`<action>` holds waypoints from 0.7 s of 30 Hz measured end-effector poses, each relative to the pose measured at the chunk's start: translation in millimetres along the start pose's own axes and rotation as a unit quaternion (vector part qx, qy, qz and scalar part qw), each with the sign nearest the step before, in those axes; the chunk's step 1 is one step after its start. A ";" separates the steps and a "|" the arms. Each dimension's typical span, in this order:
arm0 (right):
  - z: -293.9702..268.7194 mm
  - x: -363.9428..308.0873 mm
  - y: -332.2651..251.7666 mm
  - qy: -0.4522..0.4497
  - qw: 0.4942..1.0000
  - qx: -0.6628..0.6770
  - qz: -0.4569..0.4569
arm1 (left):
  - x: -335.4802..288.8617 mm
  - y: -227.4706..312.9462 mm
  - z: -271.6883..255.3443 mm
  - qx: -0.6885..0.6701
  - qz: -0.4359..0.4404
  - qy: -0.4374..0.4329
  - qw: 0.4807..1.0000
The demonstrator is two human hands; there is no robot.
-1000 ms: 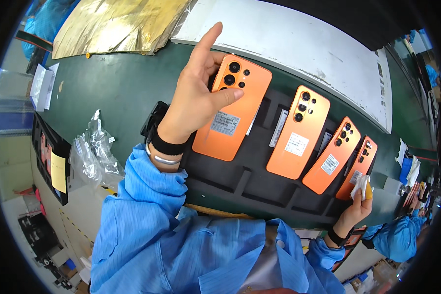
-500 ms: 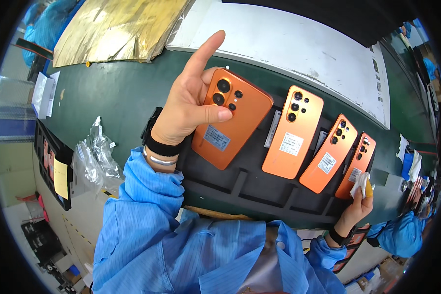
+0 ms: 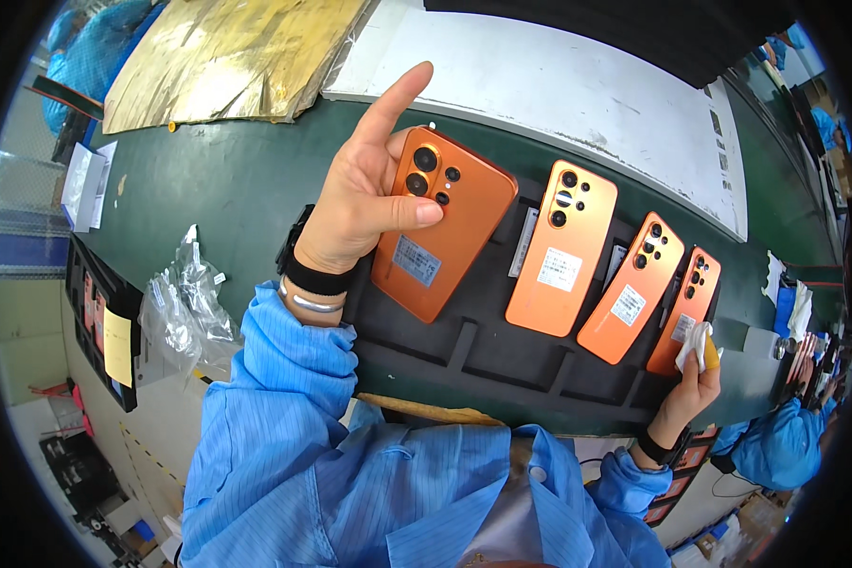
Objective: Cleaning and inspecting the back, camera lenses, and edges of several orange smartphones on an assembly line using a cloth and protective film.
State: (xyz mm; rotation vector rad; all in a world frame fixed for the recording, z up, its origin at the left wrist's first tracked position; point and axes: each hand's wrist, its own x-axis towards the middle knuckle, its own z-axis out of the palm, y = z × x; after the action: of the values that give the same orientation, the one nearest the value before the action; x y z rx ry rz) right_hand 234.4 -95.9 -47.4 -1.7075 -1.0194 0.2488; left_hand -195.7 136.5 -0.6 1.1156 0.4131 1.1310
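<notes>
A dark green bench top (image 3: 227, 180) carries a compartmented black tray (image 3: 511, 364) at its near side, a long white panel (image 3: 540, 104) beyond, a creased yellowish sheet (image 3: 227, 57) far left, and crumpled clear plastic (image 3: 194, 308) near the left edge.

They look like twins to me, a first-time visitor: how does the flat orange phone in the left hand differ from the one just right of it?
The flat orange phone in the left hand is gripped; the neighbouring flat orange phone lies untouched over the black compartmented tray. The held one looks darker, the neighbour brighter and yellower. Both show backs with dark round lenses and a pale label.
</notes>
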 end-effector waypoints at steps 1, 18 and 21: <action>-0.5 0.3 1.8 -0.001 1.000 0.001 0.001 | 0.0 0.0 -0.2 0.000 0.000 0.001 1.000; 16.8 0.4 -26.6 -0.011 1.000 -0.021 -0.012 | 3.9 -20.5 -8.0 0.349 0.039 0.100 0.931; 21.8 0.3 -14.5 0.019 0.997 0.070 -0.016 | 4.0 -16.7 -3.4 0.532 0.071 0.102 0.838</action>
State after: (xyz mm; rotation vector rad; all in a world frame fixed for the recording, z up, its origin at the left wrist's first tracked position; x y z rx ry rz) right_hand 213.9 -80.0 -43.5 -1.5626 -0.9774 0.2596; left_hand -188.2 141.7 -15.5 2.0146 1.2423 1.1532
